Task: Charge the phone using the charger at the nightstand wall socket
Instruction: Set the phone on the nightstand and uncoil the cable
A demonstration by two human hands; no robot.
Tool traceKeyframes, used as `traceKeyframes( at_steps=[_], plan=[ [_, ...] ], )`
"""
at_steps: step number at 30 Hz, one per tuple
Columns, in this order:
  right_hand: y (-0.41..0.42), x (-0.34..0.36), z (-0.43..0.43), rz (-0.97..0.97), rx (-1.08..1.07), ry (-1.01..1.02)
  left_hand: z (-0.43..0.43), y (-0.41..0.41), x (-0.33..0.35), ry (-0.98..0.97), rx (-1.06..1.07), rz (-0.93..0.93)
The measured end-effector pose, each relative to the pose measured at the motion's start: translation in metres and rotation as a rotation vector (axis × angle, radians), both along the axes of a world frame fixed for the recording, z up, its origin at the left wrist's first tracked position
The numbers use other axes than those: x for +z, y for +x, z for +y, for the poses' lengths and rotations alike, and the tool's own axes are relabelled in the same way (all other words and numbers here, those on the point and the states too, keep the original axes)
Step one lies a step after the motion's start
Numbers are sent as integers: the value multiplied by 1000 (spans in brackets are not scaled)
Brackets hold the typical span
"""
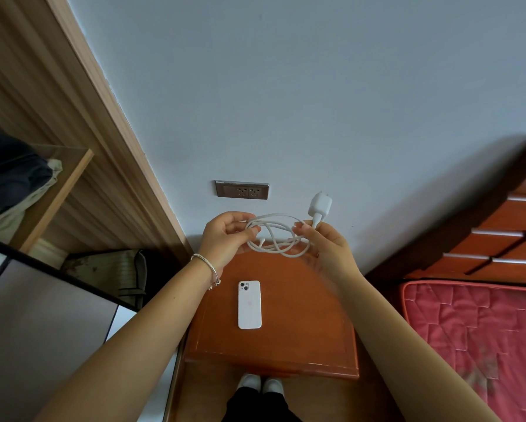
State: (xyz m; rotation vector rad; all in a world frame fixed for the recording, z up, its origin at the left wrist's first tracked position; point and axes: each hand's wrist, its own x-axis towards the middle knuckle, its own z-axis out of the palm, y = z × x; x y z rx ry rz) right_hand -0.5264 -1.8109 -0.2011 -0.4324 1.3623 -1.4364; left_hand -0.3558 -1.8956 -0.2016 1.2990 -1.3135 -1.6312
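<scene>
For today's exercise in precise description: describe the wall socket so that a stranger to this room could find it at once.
Start at the reddish-brown wooden nightstand against the pale grey wall. Just above its back edge, left of the white charger plug, sits the wall socket. It is a wide metallic-framed plate with two sets of dark pin holes, the only fitting on that wall.

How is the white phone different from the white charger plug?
The phone is long, flat and thin; the charger plug is a chunky little block. The phone lies camera-side up on the nightstand, touched by no hand; the charger plug is up in the air, above the right hand. The charger plug has a coiled cable attached, held by both hands; the phone has none. Both are white.
</scene>
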Motion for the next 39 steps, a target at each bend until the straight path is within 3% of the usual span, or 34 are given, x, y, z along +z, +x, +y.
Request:
traceKeyframes(
  at_steps=[19, 24, 26, 30, 34, 39],
  plan=[
    [0, 6, -4, -49, -87, -133, 6, 5, -6, 55, -18, 14],
    [-2, 8, -4, -32, -8, -56, 5, 17, -7, 220, -326, -24],
    [-2, 10, -3, -4, 49, -35, 3, 19, -8, 246, -358, -81],
    [1, 13, -1, 7, 138, -34, 1, 11, -3, 95, -233, -169],
    [7, 12, -1, 64, 228, -34, 7, -3, 8, -26, -396, -121],
    [8, 11, 3, 101, 220, 0, 10, -15, 12, -239, -469, -275]
  ],
)
